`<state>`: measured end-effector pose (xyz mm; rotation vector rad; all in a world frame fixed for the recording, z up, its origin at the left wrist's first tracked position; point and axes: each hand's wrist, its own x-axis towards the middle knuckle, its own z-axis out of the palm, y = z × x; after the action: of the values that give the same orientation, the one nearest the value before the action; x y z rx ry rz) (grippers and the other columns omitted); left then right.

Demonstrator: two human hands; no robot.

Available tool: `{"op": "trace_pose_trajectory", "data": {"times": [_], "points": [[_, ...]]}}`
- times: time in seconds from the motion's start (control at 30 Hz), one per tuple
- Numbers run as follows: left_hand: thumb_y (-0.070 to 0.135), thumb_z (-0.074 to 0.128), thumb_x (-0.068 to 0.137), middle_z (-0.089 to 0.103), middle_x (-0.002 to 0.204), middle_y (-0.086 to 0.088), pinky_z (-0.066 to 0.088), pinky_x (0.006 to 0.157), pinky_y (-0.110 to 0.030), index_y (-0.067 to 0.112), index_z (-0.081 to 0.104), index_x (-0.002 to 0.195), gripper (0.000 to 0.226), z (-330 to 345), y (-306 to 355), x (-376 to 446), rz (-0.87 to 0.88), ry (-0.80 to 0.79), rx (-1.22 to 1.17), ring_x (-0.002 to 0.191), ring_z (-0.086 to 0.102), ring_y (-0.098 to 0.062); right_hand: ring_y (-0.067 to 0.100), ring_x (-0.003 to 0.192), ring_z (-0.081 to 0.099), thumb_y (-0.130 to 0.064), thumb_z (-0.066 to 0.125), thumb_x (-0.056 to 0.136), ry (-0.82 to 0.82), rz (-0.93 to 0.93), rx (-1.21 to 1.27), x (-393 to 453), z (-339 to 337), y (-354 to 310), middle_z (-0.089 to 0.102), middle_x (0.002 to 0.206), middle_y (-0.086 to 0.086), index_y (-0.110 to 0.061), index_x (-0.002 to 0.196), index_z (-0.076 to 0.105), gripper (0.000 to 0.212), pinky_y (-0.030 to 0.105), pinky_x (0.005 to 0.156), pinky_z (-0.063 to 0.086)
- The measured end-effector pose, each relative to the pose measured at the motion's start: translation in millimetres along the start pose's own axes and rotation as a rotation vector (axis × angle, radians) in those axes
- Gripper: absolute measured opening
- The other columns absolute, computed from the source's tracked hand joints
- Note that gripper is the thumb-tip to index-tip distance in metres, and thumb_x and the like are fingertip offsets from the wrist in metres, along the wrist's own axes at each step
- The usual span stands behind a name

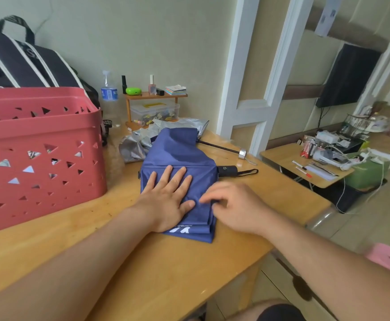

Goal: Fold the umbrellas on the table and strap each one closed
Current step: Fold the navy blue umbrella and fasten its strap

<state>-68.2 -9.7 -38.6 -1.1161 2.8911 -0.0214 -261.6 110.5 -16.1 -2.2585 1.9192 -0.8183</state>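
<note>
The blue umbrella (177,172) lies on the table (124,256) just right of the red basket (39,144), and everything here is placed from that basket. Its long axis runs across the person's front, from the basket side out to the right, where the black handle (227,170) with its wrist loop sticks out from under the cloth. The cloth is gathered into a flat, wide bundle that reaches from the far side of the table toward the person, so it is not yet rolled round the shaft.

The left hand (168,200) lies flat and spread wide on the cloth, on the side nearer the basket, pressing it down and holding nothing. The right hand (233,205) sits on the side away from the basket, fingers curled and partly closed at the cloth's right edge; they touch the fold, though whether they pinch it cannot be told. It is the hand nearer the handle.

A second, silver umbrella (157,135) lies beyond the blue one, its thin shaft and metal cap (243,154) pointing away from the basket, still loose.

The next step looks like wrapping the cloth around that left-to-right axis, then finding the strap, which is not visible
</note>
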Motion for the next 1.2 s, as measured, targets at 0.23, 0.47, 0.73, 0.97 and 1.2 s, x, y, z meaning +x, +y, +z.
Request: {"op": "trace_pose_trajectory", "data": {"times": [0.23, 0.47, 0.73, 0.97, 1.2], "points": [[0.079, 0.003, 0.089, -0.031, 0.167, 0.011, -0.016, 0.126, -0.052, 0.035, -0.023, 0.161, 0.088, 4.4, -3.4, 1.3, 0.011, 0.038, -0.036, 0.152, -0.035, -0.020, 0.020, 0.143, 0.032, -0.038, 0.063, 0.101, -0.116, 0.188, -0.482, 38.8, -6.2, 44.9, 0.028, 0.155, -0.011, -0.035, 0.163, 0.018, 0.076, 0.042, 0.108, 0.045], [0.087, 0.004, 0.087, -0.038, 0.165, 0.006, -0.017, 0.124, -0.057, 0.041, -0.023, 0.159, 0.090, 2.8, 3.7, 0.1, -0.002, -0.020, 0.039, 0.150, -0.040, -0.026, 0.026, 0.130, 0.042, -0.021, 0.066, 0.098, -0.026, 0.017, -0.704, 58.7, 2.0, 57.9, 0.044, 0.144, -0.001, -0.024, 0.152, 0.041, 0.060, 0.042, 0.097, 0.048], [0.088, -0.002, 0.084, -0.033, 0.167, 0.007, -0.017, 0.124, -0.056, 0.037, -0.021, 0.160, 0.093, -2.3, 6.0, -22.7, 0.023, -0.096, 0.118, 0.152, -0.036, -0.023, 0.024, 0.118, 0.047, -0.010, 0.065, 0.094, 0.013, 0.044, -0.753, 64.4, 11.3, 58.0, 0.050, 0.131, -0.004, -0.024, 0.138, 0.051, 0.048, 0.039, 0.090, 0.047], [0.088, 0.010, 0.089, -0.023, 0.169, 0.014, -0.011, 0.128, -0.052, 0.044, -0.013, 0.162, 0.088, -1.4, 7.5, -25.5, 0.021, -0.126, -0.022, 0.156, -0.025, -0.018, 0.028, 0.122, 0.046, -0.005, 0.057, 0.096, -0.157, 0.163, -0.688, 84.7, -11.5, 26.0, 0.052, 0.127, 0.000, -0.024, 0.130, 0.064, 0.039, 0.045, 0.098, 0.047], [0.093, 0.030, 0.082, -0.006, 0.173, 0.012, -0.006, 0.130, -0.045, 0.030, -0.015, 0.164, 0.113, -0.6, 3.7, -25.4, 0.004, -0.069, -0.184, 0.158, -0.015, -0.010, 0.019, 0.144, 0.045, -0.010, 0.053, 0.099, -0.053, 0.360, 0.134, 57.7, 35.1, -32.1, 0.051, 0.156, 0.002, -0.013, 0.150, 0.052, 0.051, 0.029, 0.119, 0.032]]}}
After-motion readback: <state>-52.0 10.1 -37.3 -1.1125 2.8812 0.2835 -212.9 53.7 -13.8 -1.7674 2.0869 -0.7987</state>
